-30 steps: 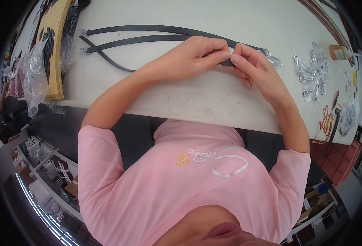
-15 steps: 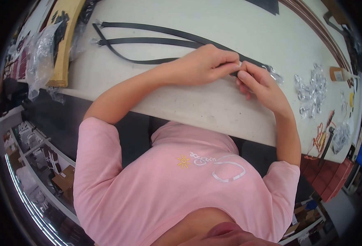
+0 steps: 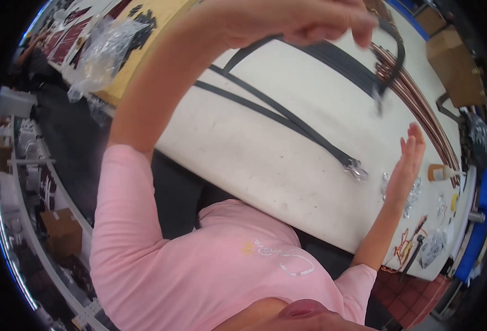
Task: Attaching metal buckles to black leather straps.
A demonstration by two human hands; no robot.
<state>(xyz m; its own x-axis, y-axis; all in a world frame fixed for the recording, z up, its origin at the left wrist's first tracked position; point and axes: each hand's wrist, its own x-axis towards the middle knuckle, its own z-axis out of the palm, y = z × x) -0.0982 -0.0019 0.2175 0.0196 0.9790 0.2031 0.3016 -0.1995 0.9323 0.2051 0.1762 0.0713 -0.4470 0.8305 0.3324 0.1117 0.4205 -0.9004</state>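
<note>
High over the far part of the table, my left hand (image 3: pixel 309 19) is closed on a black strap (image 3: pixel 400 52). The strap curls down past my fingers, and a blurred metal fitting (image 3: pixel 379 102) hangs from its end. My right hand (image 3: pixel 408 163) is raised to the right with fingers stretched out and nothing in them. Two more black straps (image 3: pixel 273 110) lie on the white table between my arms, meeting at a shiny metal fitting (image 3: pixel 355 170). Beyond them, partly behind my left hand, a bundle of flat dark straps (image 3: pixel 340 63) lies side by side.
Small metal fittings (image 3: pixel 414 197) lie behind my right wrist. Near them are an amber bottle (image 3: pixel 436 172), orange wires (image 3: pixel 404 248) and a clear bag (image 3: pixel 434 247). Brown strips (image 3: pixel 420 105) run along the far right. At left, a plastic bag (image 3: pixel 102 58) sits by a yellow board (image 3: pixel 169 14).
Both hands were together over the straps; they are now apart. My left hand has lifted up and away with a strap, while my right has let go and opened. The view has shifted.
</note>
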